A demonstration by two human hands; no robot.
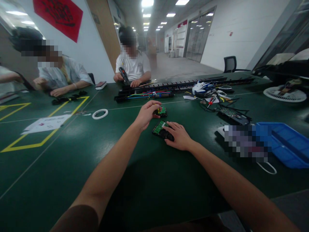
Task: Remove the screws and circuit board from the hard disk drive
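Two small black drives with green circuit boards lie on the dark green table [145, 180] in front of me. My left hand [146, 113] is curled with its fingers closed on the far drive [162, 111]. My right hand [178, 136] lies over the near drive [161, 129], fingers pressed on its right side, holding it against the table.
A long black rail with coloured wires [169, 88] crosses the table behind. A person opposite holds a power screwdriver [123, 74]; another sits at the left. A tape ring [100, 113], a paper sheet [45, 124], tools and cables [217, 100], a circuit board device [233, 116] and a blue tray [285, 141] lie around.
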